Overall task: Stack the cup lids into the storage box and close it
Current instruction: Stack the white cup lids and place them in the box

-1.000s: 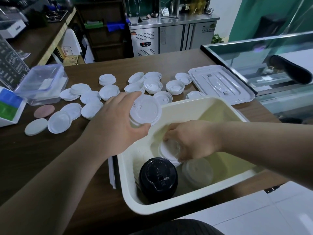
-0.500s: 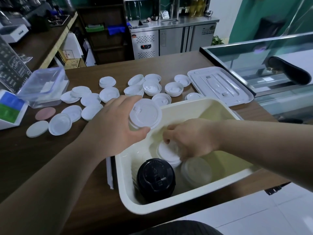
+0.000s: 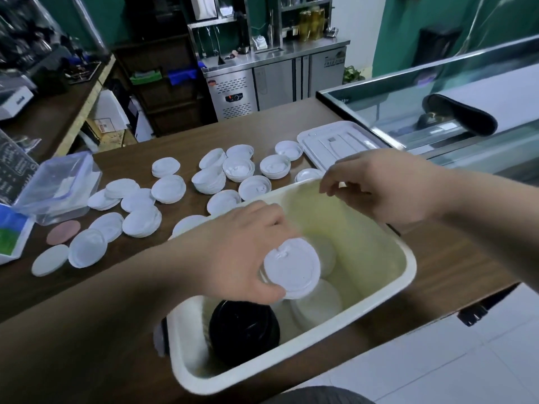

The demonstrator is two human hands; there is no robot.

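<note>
Both our forearms are bare, no sleeves, watch or rings showing on our left hand (image 3: pixel 239 252) or right hand (image 3: pixel 388 185); dark clothing shows at the near edge.

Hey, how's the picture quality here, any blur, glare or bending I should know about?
Head view: the left hand and its white lid are smeared by motion, and the right hand is softer too; the lids on the counter are blown out to flat white; the glass case shows reflections; wide-angle bending curves the edges.

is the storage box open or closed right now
Open. The box has no cover on; its lid lies flat on the counter behind it, and the left hand holds white lids over it.
</note>
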